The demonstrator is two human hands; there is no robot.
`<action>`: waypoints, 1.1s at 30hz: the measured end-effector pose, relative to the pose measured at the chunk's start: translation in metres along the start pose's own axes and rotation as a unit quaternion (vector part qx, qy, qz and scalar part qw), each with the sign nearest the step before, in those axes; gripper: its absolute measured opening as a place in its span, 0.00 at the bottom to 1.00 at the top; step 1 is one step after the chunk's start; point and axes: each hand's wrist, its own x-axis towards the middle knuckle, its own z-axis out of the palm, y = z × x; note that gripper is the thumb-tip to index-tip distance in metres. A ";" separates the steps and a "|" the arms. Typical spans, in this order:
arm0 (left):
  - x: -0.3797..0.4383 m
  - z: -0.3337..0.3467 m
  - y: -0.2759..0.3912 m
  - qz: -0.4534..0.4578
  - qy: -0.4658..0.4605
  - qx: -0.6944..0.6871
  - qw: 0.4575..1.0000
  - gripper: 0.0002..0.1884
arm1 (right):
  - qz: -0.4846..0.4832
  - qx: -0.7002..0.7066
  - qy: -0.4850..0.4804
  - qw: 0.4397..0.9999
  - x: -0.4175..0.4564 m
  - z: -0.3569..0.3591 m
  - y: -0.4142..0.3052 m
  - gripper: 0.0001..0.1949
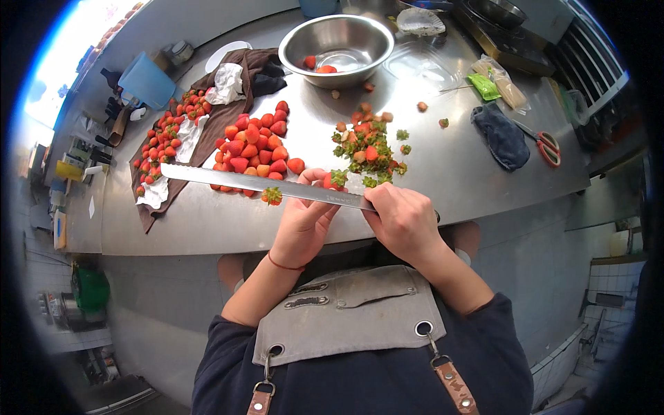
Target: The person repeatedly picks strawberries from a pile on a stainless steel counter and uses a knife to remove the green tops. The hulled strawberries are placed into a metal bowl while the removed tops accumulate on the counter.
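My right hand [402, 212] is closed on the handle end of a long serrated knife [233, 180], whose blade points left across my left hand. Between the fingers of my left hand [306, 215] is a strawberry [333, 180] with its green leaves on. Left of the hands lies a pile of hulled strawberries [251, 148], and a leafy strawberry top [272, 196] shows at the blade's lower edge. Beyond my hands is a heap of cut strawberry tops [371, 142]. Leafy strawberries [161, 142] lie on white paper towels [191, 139] over a brown cloth [207, 127].
A steel bowl [336, 75] holding a few strawberries stands at the back of the steel table [311, 233]. To the right are a dark blue cloth [500, 136], red-handled scissors [548, 149] and a green packet [484, 86]. A blue plastic jug [147, 81] stands at the left.
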 end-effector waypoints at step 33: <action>0.002 -0.013 0.058 0.167 0.110 0.211 0.957 0.20 | 0.234 -0.165 -0.086 0.954 -0.009 -0.028 0.062 0.09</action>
